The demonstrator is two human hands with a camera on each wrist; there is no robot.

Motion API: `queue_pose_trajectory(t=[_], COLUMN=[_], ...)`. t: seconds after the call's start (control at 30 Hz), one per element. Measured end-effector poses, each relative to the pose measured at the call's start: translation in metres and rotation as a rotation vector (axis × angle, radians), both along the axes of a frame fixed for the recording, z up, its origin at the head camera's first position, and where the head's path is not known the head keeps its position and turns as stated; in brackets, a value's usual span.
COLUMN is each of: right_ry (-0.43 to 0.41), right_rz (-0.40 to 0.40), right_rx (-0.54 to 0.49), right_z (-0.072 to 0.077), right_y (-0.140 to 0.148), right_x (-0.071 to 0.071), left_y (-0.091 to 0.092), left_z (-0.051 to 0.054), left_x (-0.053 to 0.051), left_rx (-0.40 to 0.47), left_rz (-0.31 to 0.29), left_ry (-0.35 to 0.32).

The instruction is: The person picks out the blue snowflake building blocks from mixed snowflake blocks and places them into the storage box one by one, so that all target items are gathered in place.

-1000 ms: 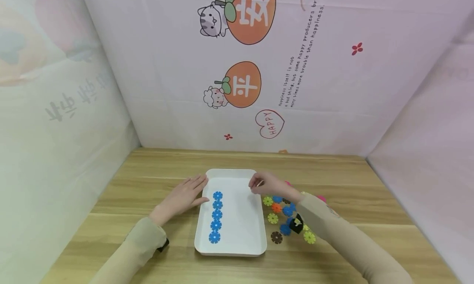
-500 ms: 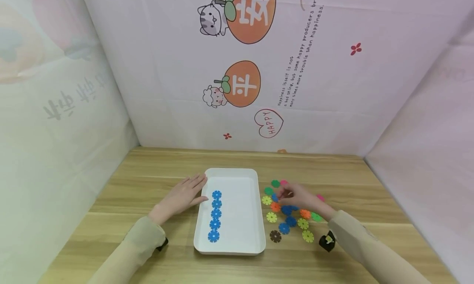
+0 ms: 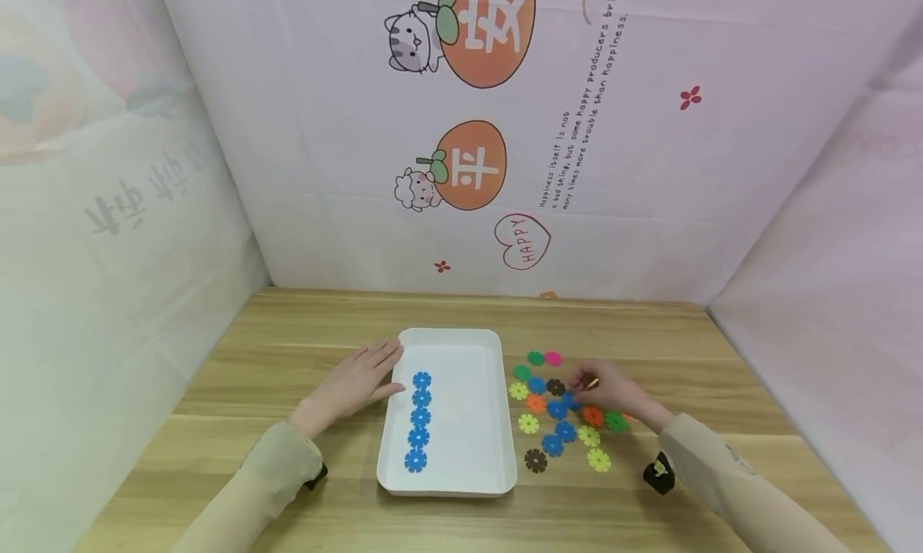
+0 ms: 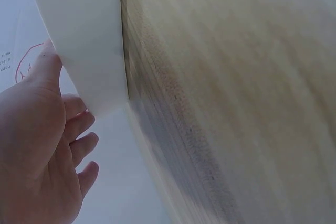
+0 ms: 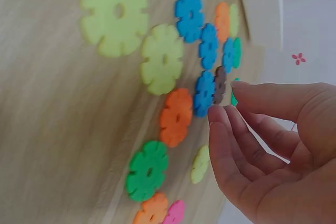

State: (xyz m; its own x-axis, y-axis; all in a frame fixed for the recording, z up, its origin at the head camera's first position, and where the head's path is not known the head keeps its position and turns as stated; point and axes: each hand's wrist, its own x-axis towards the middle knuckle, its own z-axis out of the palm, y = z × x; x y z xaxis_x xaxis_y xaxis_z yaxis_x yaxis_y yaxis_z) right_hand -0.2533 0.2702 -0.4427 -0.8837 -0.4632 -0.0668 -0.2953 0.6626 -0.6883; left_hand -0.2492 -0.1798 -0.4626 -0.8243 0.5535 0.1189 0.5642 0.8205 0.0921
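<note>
A white tray point(image 3: 472, 425) lies on the wooden table, with a column of several blue notched flower discs point(image 3: 421, 417) along its left side. My left hand point(image 3: 353, 383) rests on the tray's left rim, fingers extended; in the left wrist view the hand point(image 4: 39, 129) lies against the outer wall. Right of the tray, my right hand point(image 3: 611, 389) reaches over loose discs. Its fingertips are by a blue disc point(image 5: 203, 94). In the right wrist view thumb and fingers stand apart with nothing seen between them; whether they touch the disc, I cannot tell.
Loose discs spread right of the tray: brown point(image 3: 536, 460), yellow point(image 3: 598, 460), orange point(image 3: 593, 416), green point(image 3: 616, 421), pink point(image 3: 553, 358) and other blue ones point(image 3: 553, 445). Printed white cloth walls point(image 3: 346, 240) enclose the table's back and sides.
My right hand has moved from the tray's upper right edge rightward over the loose discs, uncovering several of them. The left hand and the blue column have stayed put.
</note>
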Motion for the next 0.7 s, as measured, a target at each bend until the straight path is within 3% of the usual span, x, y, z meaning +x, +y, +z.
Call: queue_pose_trajectory(t=[0.43,0.7], right_ry=[0.01,0.021], right_rz=[-0.096,-0.099], right_rx=[0.124,0.139], right_z=[-0.015,-0.018], right_y=[0.002,0.001], right_x=[-0.003,-0.005], left_y=[0.0,0.0], left_z=[-0.003,-0.003], left_x=[-0.003,-0.002], left_rx=[-0.014,-0.01], left_rz=[0.002,0.003], left_ry=[0.014,0.009])
